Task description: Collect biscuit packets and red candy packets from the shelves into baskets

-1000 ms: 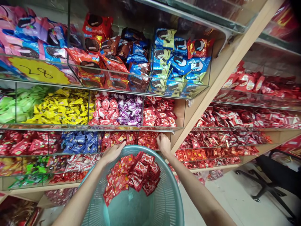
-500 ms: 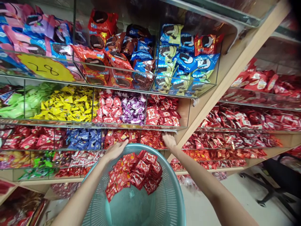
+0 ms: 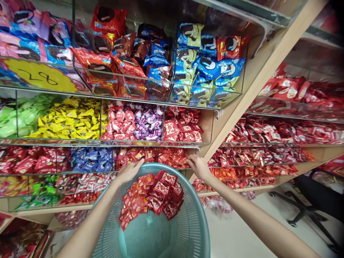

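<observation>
A teal plastic basket [image 3: 202, 215] stands in front of me, with red candy packets [image 3: 162, 191] heaped at its far side. At the basket's far left rim is my left hand [image 3: 130, 171], closed over the edge, its fingers partly hidden. My right hand [image 3: 198, 166] is beyond the rim, at the right end of a shelf bin of red packets [image 3: 172, 156]. Its fingers are slightly bent and apart, and I see nothing held in them. Beside that bin lie more red packets [image 3: 137, 154] and blue-wrapped candies [image 3: 92, 158].
Above are glass-fronted shelves with yellow candies [image 3: 70, 118], purple candies [image 3: 148, 122] and cookie packs [image 3: 206, 68]. A slanting wooden upright [image 3: 258, 86] divides them from red packets [image 3: 268, 132] at right. A black wheeled chair [image 3: 317, 200] stands on the floor at right.
My right hand has drawn back slightly from the bin, and its fingers show more plainly. My left hand stays at the basket rim. The view has shifted a little.
</observation>
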`<state>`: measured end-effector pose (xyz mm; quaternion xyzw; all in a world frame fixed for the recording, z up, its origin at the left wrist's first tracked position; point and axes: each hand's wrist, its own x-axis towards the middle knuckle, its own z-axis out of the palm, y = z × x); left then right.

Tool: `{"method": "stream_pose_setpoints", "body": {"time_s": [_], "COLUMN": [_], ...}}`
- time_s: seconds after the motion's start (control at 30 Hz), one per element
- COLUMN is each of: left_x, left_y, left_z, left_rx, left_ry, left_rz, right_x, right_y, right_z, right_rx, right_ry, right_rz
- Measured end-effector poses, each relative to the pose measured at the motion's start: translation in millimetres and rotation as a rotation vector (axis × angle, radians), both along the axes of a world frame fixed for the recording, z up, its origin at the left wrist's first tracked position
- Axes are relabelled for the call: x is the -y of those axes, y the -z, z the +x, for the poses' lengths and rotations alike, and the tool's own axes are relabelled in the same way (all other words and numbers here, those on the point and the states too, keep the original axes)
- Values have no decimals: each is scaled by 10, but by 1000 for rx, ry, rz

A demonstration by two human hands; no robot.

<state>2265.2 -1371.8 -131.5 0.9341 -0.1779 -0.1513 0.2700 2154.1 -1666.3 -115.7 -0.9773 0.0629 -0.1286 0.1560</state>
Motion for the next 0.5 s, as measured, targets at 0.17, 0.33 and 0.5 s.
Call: {"method": "stream_pose_setpoints", "body": {"time_s": [0.17,0.33,0.5], "left_x": [5,-3,-10], "left_y": [-2,-8,3], "left_z": [-10,-21,-11], "left_rx": [19,14,-8], "left_ry": [-4,6,-3], "left_rz": [8,-15,-15], "right_x": [-185,-452,-613], "right_y": [-113,-326,-311], "right_z": [-74,-149,-138], "right_rx": [-147,-274,-295], "right_ry": [-67,-111,-182], "right_rz": [816,1095,1016]}}
